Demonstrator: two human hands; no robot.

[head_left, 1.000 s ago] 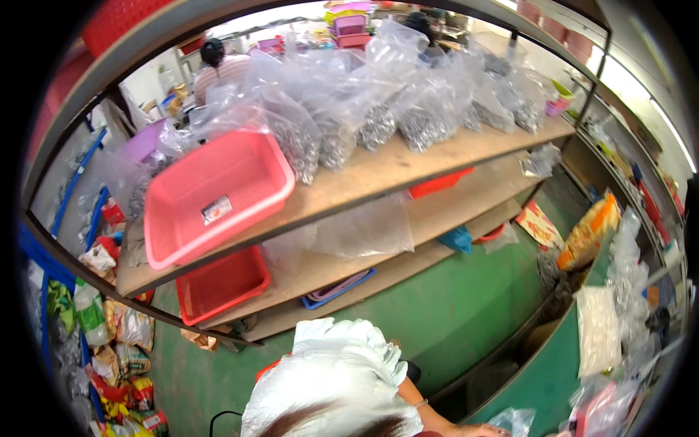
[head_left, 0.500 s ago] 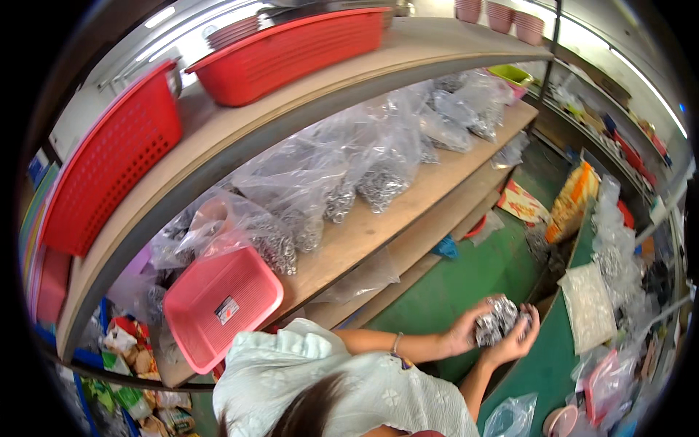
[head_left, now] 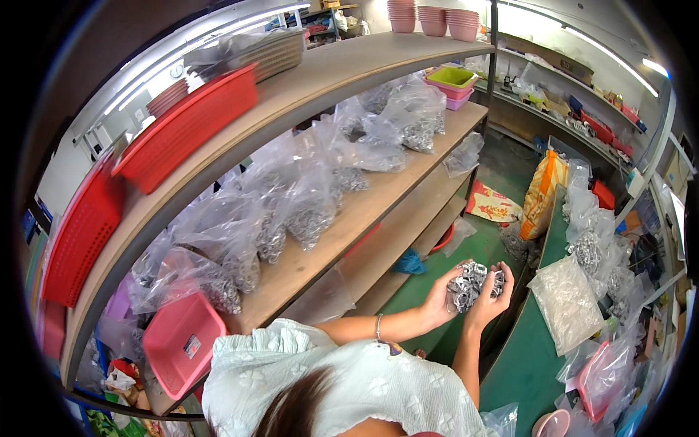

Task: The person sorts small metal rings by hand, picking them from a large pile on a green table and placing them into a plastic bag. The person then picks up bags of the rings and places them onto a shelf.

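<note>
Cupped between my hands is a heap of small shiny silver metal pieces [head_left: 467, 286], in front of me over the gap between shelf and table. My left hand [head_left: 438, 298] supports the heap from its left side, a bracelet on that wrist. From the other side my right hand [head_left: 489, 304] curls its fingers around the pieces. Both hands are closed about the same heap; the exact kind of piece is too small to tell. Clear plastic bags of similar silver pieces [head_left: 309, 224] stand along the wooden shelf at the left.
A pink basin [head_left: 166, 347] sits at the shelf's near end. Red baskets [head_left: 189, 124] and stacked pink bowls [head_left: 463, 25] stand on the upper shelf. At right, the green table [head_left: 510, 379] bears a flat clear bag [head_left: 566, 304] and more plastic bags. An orange-white sack [head_left: 543, 193] stands farther back.
My view has swung to the right, so the shelf and table sit farther left in it. Both hands still hold the metal pieces, now slightly higher in the picture.
</note>
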